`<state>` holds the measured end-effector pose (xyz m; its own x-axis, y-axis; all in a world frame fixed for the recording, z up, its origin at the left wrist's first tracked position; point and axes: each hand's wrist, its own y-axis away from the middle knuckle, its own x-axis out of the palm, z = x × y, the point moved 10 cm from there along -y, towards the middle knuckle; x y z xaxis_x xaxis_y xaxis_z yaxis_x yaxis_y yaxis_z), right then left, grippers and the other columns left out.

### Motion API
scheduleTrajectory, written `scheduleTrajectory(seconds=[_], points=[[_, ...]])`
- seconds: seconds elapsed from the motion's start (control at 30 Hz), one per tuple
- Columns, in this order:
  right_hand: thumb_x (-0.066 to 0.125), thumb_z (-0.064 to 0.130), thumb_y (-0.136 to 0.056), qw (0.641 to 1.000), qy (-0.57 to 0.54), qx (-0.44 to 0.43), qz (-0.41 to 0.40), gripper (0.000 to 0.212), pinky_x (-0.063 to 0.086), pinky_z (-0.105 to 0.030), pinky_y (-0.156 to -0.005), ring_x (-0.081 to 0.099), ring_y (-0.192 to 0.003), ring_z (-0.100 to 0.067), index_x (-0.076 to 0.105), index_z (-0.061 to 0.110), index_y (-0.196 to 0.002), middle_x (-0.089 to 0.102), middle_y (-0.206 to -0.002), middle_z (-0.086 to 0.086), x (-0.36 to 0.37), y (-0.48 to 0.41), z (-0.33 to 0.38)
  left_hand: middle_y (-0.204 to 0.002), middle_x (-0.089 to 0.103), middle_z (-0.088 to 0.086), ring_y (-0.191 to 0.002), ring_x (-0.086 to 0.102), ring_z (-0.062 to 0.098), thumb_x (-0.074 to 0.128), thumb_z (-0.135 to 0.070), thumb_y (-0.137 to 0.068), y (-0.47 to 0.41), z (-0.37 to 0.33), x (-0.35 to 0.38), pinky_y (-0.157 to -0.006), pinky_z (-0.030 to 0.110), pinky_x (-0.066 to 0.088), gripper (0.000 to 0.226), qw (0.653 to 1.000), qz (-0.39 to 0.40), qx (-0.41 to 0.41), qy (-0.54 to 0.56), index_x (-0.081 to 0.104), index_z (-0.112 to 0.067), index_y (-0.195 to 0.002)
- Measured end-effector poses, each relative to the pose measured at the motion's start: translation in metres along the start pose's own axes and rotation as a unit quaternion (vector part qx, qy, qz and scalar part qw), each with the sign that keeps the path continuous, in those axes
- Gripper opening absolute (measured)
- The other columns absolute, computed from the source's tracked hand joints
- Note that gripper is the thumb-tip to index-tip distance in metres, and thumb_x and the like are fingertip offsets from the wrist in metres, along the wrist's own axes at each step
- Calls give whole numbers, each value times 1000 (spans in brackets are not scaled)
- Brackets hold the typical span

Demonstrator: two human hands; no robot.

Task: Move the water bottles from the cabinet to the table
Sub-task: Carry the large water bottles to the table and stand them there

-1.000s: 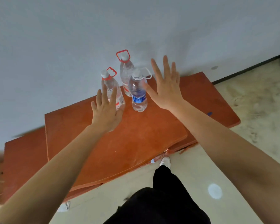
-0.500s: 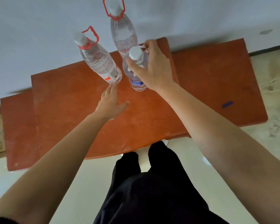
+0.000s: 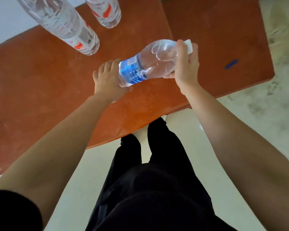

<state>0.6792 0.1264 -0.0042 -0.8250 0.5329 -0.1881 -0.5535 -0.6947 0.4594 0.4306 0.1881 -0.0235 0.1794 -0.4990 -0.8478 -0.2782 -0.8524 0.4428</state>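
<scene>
A clear plastic water bottle with a blue label (image 3: 147, 67) is held tilted above the reddish-brown wooden top (image 3: 40, 84): the right hand (image 3: 186, 64) is closed round its neck at three o'clock, and the left hand (image 3: 107, 79) is cupped under its base. The first lift appears under way; next, it probably needs carrying to the table.

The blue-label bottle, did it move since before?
Yes. The blue-label bottle left its upright spot beside the two red-label bottles and now lies tilted, held in both hands.
</scene>
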Motion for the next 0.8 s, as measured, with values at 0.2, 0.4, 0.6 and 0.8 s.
scheduleTrajectory(seconds=[0.2,0.4,0.6,0.8], points=[[55,55,-92,988,138,50,45,47,53,-36,-100,58,-115,-7,54,29,-131,60,-127,11,33,0,-35,-150,40,6,-142,29,32,80,-53,-74,28,52,18,-111,62,23,93,995,1,-82,-58,32,-25,-149],[65,36,-97,867,457,-145,134,81,49,-38,-107,39,-145,-36,14,31,-161,4,-168,-18,70,26,-21,-149,41,7,-140,30,33,75,-57,-78,41,67,23,-109,63,24,88,991,-8,-112,-78,31,-28,-148],[84,53,-75,641,670,-306,215,126,5,-73,-118,-7,-151,-55,-6,33,-161,-13,-167,-22,141,45,-18,-162,20,13,-150,12,40,78,-57,-76,48,65,35,-113,74,13,113,986,15,-121,-110,1,-40,-156],[84,45,-80,562,704,-314,301,99,33,-67,-110,33,-144,-42,22,34,-156,32,-158,-16,166,29,-37,-166,14,12,-149,16,47,79,-51,-79,41,69,36,-111,76,16,122,979,34,-146,-141,-17,-42,-153]])
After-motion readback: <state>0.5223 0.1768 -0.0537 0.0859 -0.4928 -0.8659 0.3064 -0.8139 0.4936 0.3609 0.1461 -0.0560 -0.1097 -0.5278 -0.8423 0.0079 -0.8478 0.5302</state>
